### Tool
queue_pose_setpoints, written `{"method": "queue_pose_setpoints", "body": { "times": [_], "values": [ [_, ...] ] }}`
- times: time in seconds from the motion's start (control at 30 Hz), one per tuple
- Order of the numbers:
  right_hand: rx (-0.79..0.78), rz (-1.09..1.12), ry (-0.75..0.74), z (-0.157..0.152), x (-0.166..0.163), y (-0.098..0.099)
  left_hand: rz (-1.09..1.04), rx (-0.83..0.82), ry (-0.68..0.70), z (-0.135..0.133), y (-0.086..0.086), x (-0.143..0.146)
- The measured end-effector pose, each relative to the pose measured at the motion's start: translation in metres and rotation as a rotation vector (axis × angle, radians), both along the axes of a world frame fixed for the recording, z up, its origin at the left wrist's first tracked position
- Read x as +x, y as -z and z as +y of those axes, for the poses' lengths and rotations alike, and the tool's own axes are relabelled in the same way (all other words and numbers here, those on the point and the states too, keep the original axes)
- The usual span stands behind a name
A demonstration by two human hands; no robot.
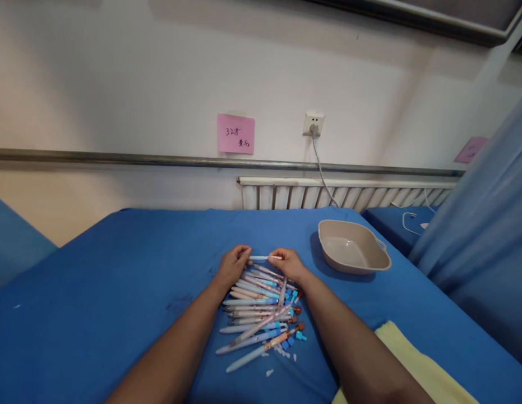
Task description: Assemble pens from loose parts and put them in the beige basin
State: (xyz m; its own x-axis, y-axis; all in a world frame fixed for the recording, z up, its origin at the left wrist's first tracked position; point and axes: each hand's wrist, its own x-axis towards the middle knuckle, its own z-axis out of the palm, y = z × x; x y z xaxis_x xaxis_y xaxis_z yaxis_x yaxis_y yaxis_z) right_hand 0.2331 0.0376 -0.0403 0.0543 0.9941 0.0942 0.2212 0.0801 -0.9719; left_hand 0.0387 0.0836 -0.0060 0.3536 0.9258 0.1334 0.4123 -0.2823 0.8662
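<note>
A slim pale pen (pixel 259 258) lies level between my two hands, just beyond a pile of pens. My left hand (pixel 234 265) pinches its left end, and my right hand (pixel 288 264) grips its right end. Below them, several pens (pixel 250 311) in white, peach, blue and grey lie in a loose heap, mostly pointing sideways. Blue and brown end pieces (pixel 298 325) show at the right side of the heap. Small white bits (pixel 281 350) are scattered by the nearest pens.
A beige plastic basin (pixel 354 247) stands at the right on the blue sheet (pixel 118 292). Nearer, a yellow cloth (pixel 412 365) lies beside my right forearm. Behind are a radiator (pixel 303 193), a plugged-in cable (pixel 322 165) and a pink note (pixel 236 134). A blue curtain (pixel 475 235) hangs at the right.
</note>
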Motion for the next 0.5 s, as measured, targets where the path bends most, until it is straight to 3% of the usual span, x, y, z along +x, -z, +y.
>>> {"method": "queue_pose_setpoints", "body": {
  "times": [0.1,0.27,0.5],
  "values": [
    [-0.002,0.011,0.012,0.001,0.000,0.000,-0.008,0.026,-0.041,0.003,0.002,0.001],
    [0.002,0.013,0.020,0.001,0.002,0.001,-0.001,0.062,0.013,0.007,0.005,-0.003],
    [0.032,-0.060,0.084,0.004,0.030,0.002,0.052,0.095,-0.084,0.008,-0.002,-0.013]
  ]
}}
